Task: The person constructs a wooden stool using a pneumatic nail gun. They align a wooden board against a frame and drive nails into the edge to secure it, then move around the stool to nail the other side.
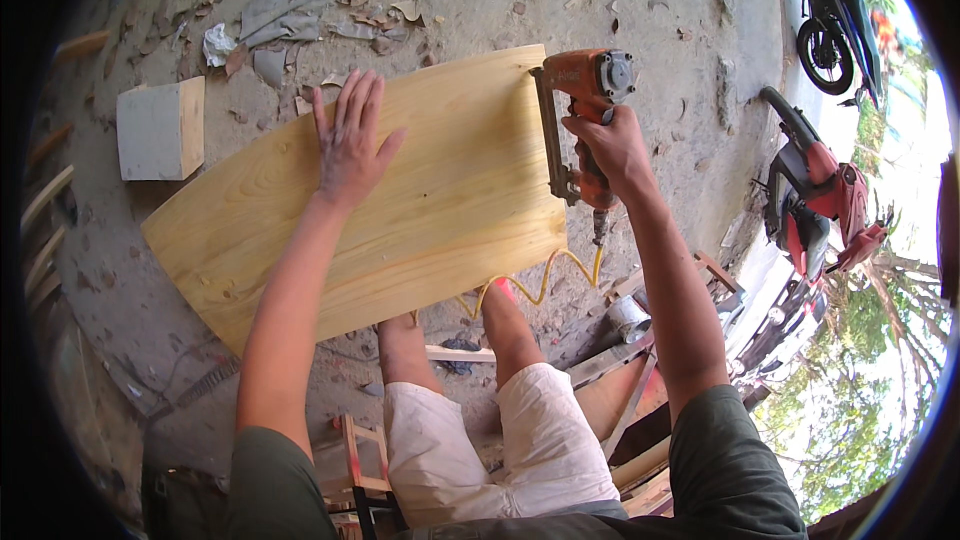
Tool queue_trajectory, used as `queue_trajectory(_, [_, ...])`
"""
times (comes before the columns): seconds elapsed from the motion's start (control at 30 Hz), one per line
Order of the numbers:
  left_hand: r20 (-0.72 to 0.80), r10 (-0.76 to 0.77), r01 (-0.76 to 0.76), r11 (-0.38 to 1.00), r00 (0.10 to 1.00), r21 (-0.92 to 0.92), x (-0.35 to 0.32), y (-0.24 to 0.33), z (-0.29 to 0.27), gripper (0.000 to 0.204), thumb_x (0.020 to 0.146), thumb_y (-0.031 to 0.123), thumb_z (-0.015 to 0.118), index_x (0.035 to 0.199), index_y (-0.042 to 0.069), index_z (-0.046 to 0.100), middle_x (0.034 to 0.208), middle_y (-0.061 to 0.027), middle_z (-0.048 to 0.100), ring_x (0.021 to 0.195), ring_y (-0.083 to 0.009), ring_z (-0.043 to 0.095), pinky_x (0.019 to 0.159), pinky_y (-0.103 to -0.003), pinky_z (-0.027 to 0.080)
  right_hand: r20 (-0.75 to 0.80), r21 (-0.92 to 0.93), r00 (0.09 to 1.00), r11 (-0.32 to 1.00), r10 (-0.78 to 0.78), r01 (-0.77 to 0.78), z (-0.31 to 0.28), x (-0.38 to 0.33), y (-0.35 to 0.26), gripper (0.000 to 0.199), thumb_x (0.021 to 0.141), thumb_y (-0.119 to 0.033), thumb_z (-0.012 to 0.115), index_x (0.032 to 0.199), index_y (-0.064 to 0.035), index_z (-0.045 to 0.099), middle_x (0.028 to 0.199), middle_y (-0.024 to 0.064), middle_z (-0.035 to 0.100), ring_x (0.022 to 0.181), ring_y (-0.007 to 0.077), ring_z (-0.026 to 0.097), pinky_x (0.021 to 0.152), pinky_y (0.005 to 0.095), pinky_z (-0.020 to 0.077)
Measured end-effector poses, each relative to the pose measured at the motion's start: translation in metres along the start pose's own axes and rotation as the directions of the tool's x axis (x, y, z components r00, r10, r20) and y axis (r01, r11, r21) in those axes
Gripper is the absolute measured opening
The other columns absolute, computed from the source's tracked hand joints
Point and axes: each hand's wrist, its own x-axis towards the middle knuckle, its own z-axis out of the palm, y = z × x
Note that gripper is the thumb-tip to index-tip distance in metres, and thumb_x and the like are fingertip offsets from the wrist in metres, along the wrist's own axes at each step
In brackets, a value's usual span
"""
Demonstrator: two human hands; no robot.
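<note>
A wide, pale wooden panel (430, 190) lies across in front of me, above my legs. My left hand (352, 135) rests flat on its far left part, fingers stretched out. In my right hand (615, 150) is an orange and black nail gun (590, 80), gripped by its handle. The gun's dark magazine runs along the panel's right end, its nose near the far right corner; whether it touches the wood I cannot tell. A coiled yellow air hose (548, 280) hangs from the bottom of the gun and passes by the panel's near edge.
A white-faced wooden block (160, 130) stands left of the panel. Grey cloth (288, 2) and dry leaves litter the ground beyond. Wood pieces (45, 195) lie at the far left, and more scraps (630, 390) lie at the near right. Motorbikes (825, 190) are parked on the right.
</note>
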Motion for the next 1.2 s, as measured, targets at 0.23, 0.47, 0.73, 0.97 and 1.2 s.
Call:
queue_trajectory(0.23, [-0.019,-0.087,0.089,0.993,0.996,0.077,0.013,0.003,0.033,0.069,0.096,0.046,0.06,0.148,0.005,0.039,0.132,-0.011,0.05,0.124,-0.0276,0.047,0.113,-0.056,0.022,0.001,-0.016,0.999,0.999,-0.048,0.048,0.001,0.003,0.007,0.02,0.088,-0.018,0.07,0.099,-0.0013,0.068,0.061,-0.0017,0.055,0.049,0.007,0.05,0.044,0.0276,0.0423])
queue_trajectory(0.47, [-0.03,-0.081,0.084,0.99,0.996,0.114,0.013,0.001,0.036,0.067,0.096,0.049,0.058,0.145,0.006,0.042,0.13,-0.0104,0.05,0.121,-0.0273,0.048,0.11,-0.055,0.024,-0.017,-0.036,1.0,0.999,-0.011,0.01,0.004,0.004,0.008,0.015,0.088,-0.016,0.07,0.091,-0.002,0.066,0.06,-0.0021,0.054,0.049,0.0073,0.05,0.044,0.0275,0.0411])
queue_trajectory(0.73, [-0.057,-0.065,0.071,0.989,0.996,0.127,0.013,0.001,0.038,0.068,0.096,0.049,0.058,0.145,0.006,0.042,0.129,-0.01,0.05,0.12,-0.0276,0.048,0.11,-0.055,0.025,-0.038,-0.065,0.997,0.996,-0.071,0.068,0.006,0.008,0.017,0.015,0.086,-0.015,0.071,0.084,-0.002,0.063,0.059,-0.0002,0.056,0.048,0.0084,0.051,0.044,0.0287,0.0419])
queue_trajectory(0.97, [-0.05,-0.064,0.069,0.992,0.997,0.109,0.014,0.001,0.037,0.069,0.095,0.048,0.06,0.145,0.006,0.041,0.13,-0.0103,0.05,0.12,-0.0276,0.048,0.11,-0.055,0.025,-0.043,-0.089,0.998,0.995,-0.04,0.036,0.005,0.007,0.023,0.017,0.085,-0.016,0.073,0.083,-0.0008,0.065,0.057,0.001,0.056,0.048,0.009,0.053,0.045,0.0295,0.0435])
queue_trajectory(1.2, [-0.064,-0.062,0.07,0.989,0.996,0.13,0.013,0.0,0.04,0.07,0.094,0.049,0.06,0.145,0.006,0.041,0.13,-0.0097,0.05,0.12,-0.027,0.048,0.109,-0.054,0.026,-0.084,-0.123,0.996,0.992,-0.004,-0.006,0.009,0.004,0.029,0.027,0.079,-0.02,0.076,0.082,0.0041,0.065,0.063,0.007,0.062,0.056,0.0146,0.058,0.054,0.0347,0.0471])
